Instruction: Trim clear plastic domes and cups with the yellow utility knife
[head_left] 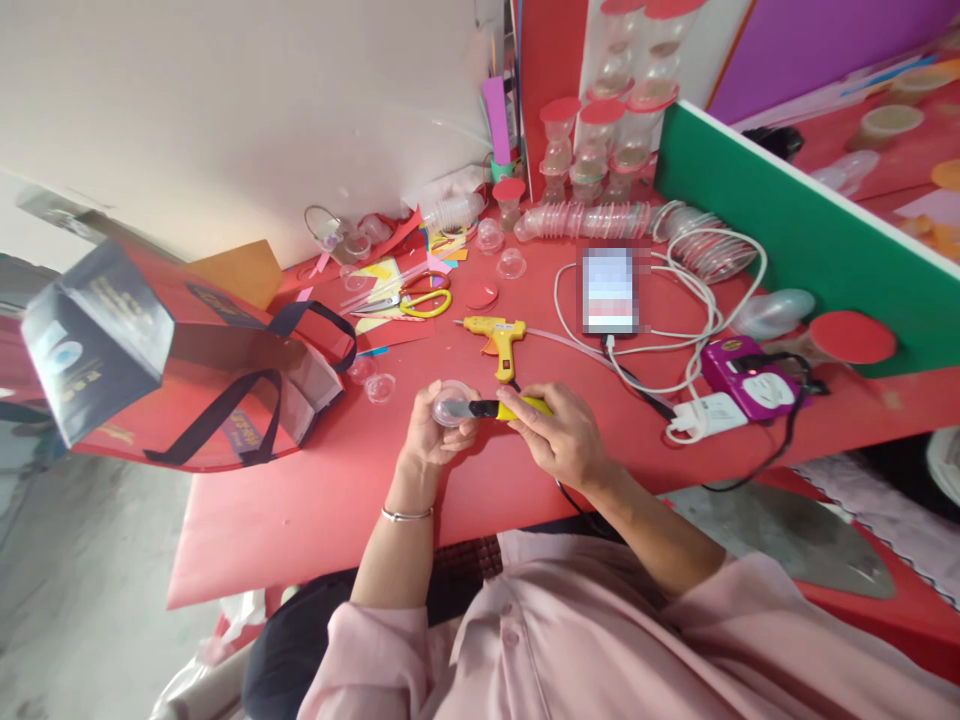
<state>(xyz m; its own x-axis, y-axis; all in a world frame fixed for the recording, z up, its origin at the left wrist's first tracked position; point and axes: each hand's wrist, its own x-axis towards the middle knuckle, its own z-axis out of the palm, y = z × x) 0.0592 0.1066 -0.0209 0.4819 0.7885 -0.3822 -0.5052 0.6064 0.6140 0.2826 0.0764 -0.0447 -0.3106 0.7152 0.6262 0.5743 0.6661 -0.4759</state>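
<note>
My left hand (433, 430) is closed round a clear plastic dome lid (452, 392), held just above the red table. In my right hand (559, 430) is a yellow and black utility knife (525, 407), its blade pointing left over the lid. I cannot tell whether the blade touches the plastic. Just beyond both hands lies a yellow glue gun (495, 335) with a clear glue stick trailing from its back. Two loose clear dome lids (380, 388) rest to the left of my left hand. Yellow-handled scissors (424, 300) lie farther back.
A red and navy bag (202, 370) stands at the left. A phone (609, 290) with white cable, a purple power strip (750, 380) and stacked clear lids (585, 220) occupy the right side. Red-topped hourglass shapes (600, 140) stand by the green divider (787, 240).
</note>
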